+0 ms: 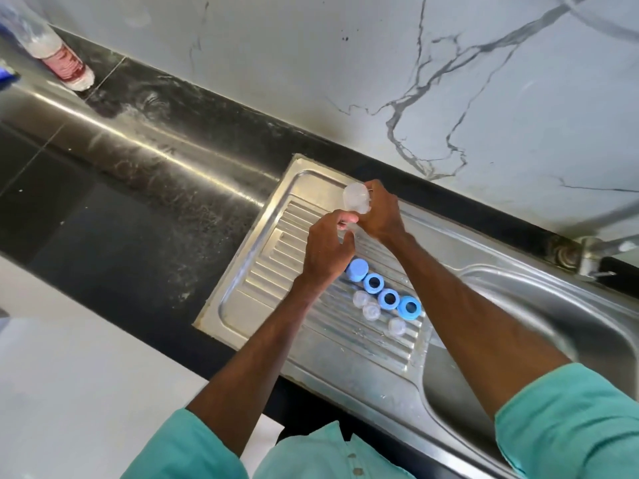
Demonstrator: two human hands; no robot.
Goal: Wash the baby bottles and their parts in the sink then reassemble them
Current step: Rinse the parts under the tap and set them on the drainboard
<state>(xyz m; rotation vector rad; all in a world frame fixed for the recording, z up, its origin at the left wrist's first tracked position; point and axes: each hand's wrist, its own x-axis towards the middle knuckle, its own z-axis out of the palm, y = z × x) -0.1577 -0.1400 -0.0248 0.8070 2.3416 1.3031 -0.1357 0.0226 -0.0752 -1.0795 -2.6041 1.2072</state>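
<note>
Head view: both hands meet above the far left part of the drainboard [262, 271], where drips fall on steel rather than on the dark surface [138, 188]. The right hand [383, 216] has its fingers curled round a clear bottle [356, 199], base turned up. The left hand [328, 250] appears to pinch the bottle's lower end, probably to steady or turn it. Blue rings [390, 299] stand in a row across the ribbed middle with clear nipples [371, 311] just beside them, toward the near edge. They are probably laid out in sets so each bottle can be put together in turn. The basin [553, 305] lies to the right.
</note>
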